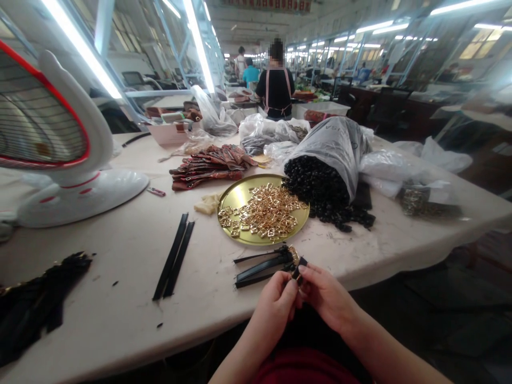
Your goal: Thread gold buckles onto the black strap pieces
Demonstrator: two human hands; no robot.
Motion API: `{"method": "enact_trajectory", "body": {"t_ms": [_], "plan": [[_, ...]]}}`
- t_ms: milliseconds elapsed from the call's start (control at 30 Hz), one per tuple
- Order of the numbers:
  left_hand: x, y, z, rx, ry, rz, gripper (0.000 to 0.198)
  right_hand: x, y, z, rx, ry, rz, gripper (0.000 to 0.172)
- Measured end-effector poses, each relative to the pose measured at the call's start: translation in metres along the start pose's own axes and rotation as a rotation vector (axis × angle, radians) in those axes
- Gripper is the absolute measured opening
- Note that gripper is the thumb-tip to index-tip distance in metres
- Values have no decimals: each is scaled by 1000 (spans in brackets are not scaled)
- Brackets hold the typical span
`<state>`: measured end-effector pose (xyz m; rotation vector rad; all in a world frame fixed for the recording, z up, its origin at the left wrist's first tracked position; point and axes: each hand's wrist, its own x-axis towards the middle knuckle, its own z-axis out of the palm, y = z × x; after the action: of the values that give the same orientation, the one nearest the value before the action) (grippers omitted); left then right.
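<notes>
At the table's near edge, my left hand (279, 297) and my right hand (326, 292) meet, fingers closed around a short black strap (301, 265). A glint of gold shows by the fingertips; most of the strap is hidden by them. Just beyond my left hand lies a small bunch of black straps (262, 266) with gold buckles at its right end. Behind that, a round gold tray (237, 198) carries a heap of gold buckles (274, 210). Two flat black strips (176, 261) lie side by side to the left.
Black pieces (316, 181) spill from a grey plastic bag (334, 141) right of the tray. Reddish-brown strips (212, 162) lie behind it. A white fan (84, 186) stands left, above a dark strap pile (44, 298). A person in an apron (276, 88) stands beyond the table.
</notes>
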<state>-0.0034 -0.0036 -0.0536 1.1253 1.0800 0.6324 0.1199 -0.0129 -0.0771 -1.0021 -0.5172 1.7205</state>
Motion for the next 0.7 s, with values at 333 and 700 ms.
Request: {"method": "enact_trajectory", "body": {"t_ms": [333,700], "plan": [[-7,-7,1,8,-41,93,18,-16,-12,1,-911,135,-572,17],[-9,4,-3,-66,-88,62,13,-9,-14,2,-156,-101,-5,23]]}}
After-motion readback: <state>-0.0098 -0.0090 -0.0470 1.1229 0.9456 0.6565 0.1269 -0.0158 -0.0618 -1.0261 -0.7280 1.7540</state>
